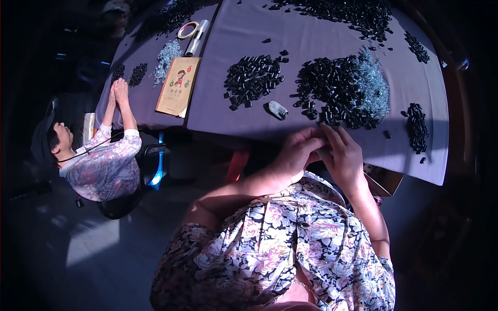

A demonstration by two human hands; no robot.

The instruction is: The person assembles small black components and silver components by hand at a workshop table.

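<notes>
My left hand (300,152) and my right hand (344,154) meet at the table's front edge, fingers bent and pressed together. Whatever small piece they pinch is hidden by the fingers. Just beyond the fingertips spreads a heap of small black plastic parts (324,85). Its right side runs into a pile of small clear, bluish pieces (372,85). Left of this heap lies a rounder pile of black parts (253,80). A small grey, stone-like lump (278,110) rests between that pile and my hands.
More black parts lie in a long heap (358,15) at the far edge and a narrow pile (417,128) at right. On the left table are a notebook (178,88), a tape roll (188,30) and clear pieces (168,56). Another person (106,160) sits there, hands together. An open box (386,181) stands below the table.
</notes>
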